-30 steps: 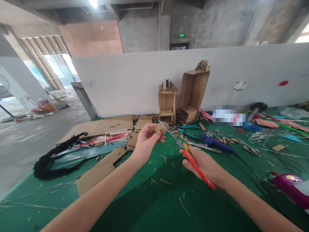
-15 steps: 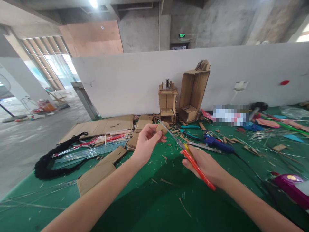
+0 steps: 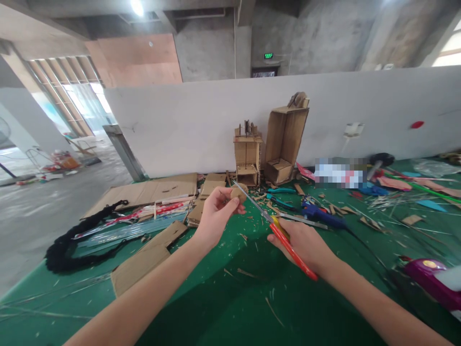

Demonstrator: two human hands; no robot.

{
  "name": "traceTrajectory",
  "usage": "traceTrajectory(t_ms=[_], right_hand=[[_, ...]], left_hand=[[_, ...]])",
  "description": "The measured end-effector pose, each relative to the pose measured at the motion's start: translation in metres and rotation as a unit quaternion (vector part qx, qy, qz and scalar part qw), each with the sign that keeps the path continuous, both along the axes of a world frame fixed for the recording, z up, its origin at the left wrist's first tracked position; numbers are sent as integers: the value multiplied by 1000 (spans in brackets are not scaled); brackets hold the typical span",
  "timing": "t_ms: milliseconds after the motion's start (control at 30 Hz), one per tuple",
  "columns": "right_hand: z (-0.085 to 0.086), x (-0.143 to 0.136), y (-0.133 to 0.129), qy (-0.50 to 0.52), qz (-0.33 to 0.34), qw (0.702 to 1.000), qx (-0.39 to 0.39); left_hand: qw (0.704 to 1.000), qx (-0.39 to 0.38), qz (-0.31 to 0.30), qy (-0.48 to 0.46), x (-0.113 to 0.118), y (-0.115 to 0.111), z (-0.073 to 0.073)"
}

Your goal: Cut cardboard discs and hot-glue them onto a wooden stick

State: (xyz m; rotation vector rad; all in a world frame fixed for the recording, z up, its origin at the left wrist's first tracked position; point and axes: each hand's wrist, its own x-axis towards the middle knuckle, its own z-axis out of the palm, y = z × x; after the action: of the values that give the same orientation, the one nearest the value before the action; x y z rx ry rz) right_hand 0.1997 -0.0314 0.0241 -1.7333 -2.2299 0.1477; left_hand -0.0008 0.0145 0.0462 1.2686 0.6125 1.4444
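Behind the short cardboard tower [image 3: 248,153] and out to both sides of it runs a white partition [image 3: 187,125], and around the tower's foot spreads a green table [image 3: 216,307] strewn with scraps. Just right of the tower stands a taller cardboard box [image 3: 288,134], open toward the viewer. Left of the tower lie a flat cardboard sheet [image 3: 151,192] and, farther out and nearer, a black fuzzy strip [image 3: 61,250] bent in a curve. To the tower's right and nearer is a blue glue gun [image 3: 322,215].

On the near side of the tower are the scissors [image 3: 275,229], their long axis slanting from near right to far left, the tips toward the tower's foot and the red handle toward the viewer's right. The right hand [image 3: 306,242], nearer than the tower and right of it, is curled around the handles. The left hand [image 3: 218,216], nearer than the tower and left of it, has thumb and fingers pinched on a small cardboard disc [image 3: 237,194]. That disc shows just before the tower's foot, broad face toward the viewer, one blade crossing its upper right; whether the other passes behind it cannot be told.
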Motion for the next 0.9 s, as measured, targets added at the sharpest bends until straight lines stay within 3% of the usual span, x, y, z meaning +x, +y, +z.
traceTrajectory(t_ms=[267, 600, 900], right_hand=[[-2, -1, 0, -9, 0, 1000, 7], [-2, 4, -4, 41, 60, 997, -9], [-3, -1, -1, 43, 18, 999, -21]], left_hand=[[1000, -9, 8, -6, 0, 2, -1], [1000, -6, -8, 1, 1, -1, -5], [999, 18, 15, 43, -1, -1, 0]])
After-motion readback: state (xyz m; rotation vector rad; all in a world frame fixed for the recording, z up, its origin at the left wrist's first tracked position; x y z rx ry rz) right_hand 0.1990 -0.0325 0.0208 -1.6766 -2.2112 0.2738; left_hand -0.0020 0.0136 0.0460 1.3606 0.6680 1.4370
